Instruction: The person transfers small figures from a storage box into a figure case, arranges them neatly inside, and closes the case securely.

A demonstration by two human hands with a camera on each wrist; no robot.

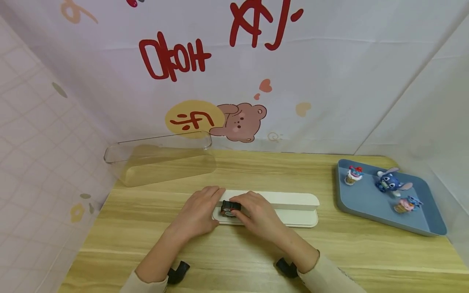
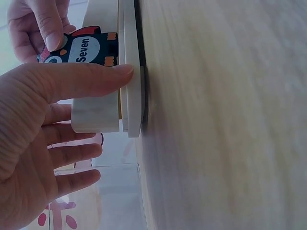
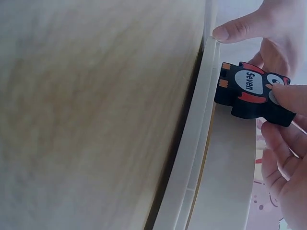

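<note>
A black owl figurine (image 3: pixel 248 86) with red wings, a white belly lettered "Seven" and orange feet stands on the lower front step of a white two-level display stand (image 1: pixel 293 217). My right hand (image 1: pixel 259 213) pinches the owl by its head, thumb in front and fingers behind, near the stand's left end. My left hand (image 1: pixel 198 211) grips that same end. Its thumb (image 2: pixel 91 79) presses the front edge, and its fingers reach round behind the raised step. In the head view my right hand covers part of the owl and of the stand's middle.
A blue-grey tray (image 1: pixel 384 221) at the right holds a few small blue cartoon figurines (image 1: pixel 391 182). Behind on the left lies a clear plastic cover (image 1: pixel 165 160). Two black curved pieces (image 1: pixel 178 272) show beside my wrists. Printed cloth walls (image 1: pixel 329 81) enclose the wooden table (image 1: pixel 242 260).
</note>
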